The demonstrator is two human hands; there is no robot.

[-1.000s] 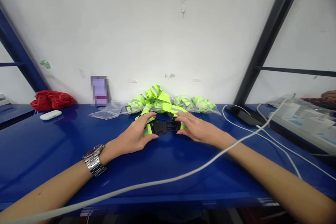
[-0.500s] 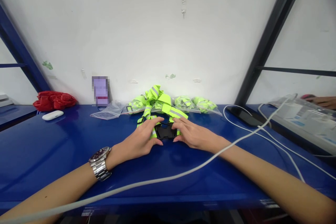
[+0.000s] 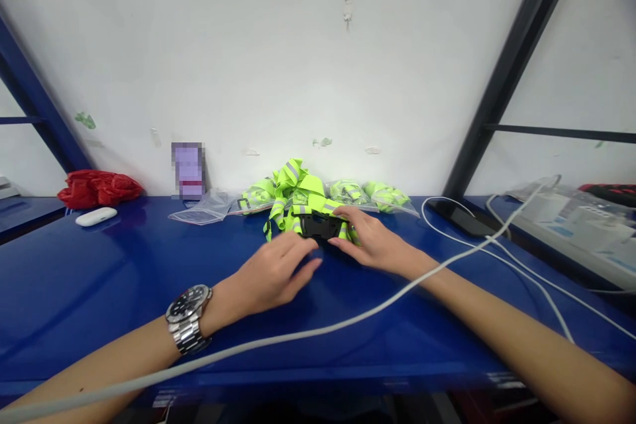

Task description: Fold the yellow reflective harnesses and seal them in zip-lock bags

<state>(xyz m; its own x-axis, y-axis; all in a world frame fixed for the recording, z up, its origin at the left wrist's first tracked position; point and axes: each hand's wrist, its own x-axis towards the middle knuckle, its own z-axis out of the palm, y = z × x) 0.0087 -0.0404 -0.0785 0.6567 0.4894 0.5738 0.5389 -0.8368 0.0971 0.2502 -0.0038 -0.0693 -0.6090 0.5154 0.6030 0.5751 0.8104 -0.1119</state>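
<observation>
A black plastic buckle (image 3: 320, 226) joins the neon yellow reflective straps (image 3: 308, 193), which lie heaped behind it on the blue table (image 3: 199, 252). At the buckle's right end, my right hand (image 3: 370, 238) grips it between thumb and fingers. My left hand (image 3: 278, 271), below and left of the buckle, holds nothing; its thumb and fingers are bent with a gap between them. A steel watch (image 3: 189, 315) is on the left wrist.
Several clear bags with yellow straps (image 3: 387, 195) line the wall. A flat clear bag (image 3: 206, 207), a propped phone (image 3: 189, 172), a white case (image 3: 97, 216) and red bundle (image 3: 99, 189) are leftward. A white cable (image 3: 318, 330) crosses in front; a dark phone (image 3: 462, 218) lies right.
My left hand has let go of the buckle and drawn back toward me. The buckle has shifted slightly away and to the right, with my right hand still on it.
</observation>
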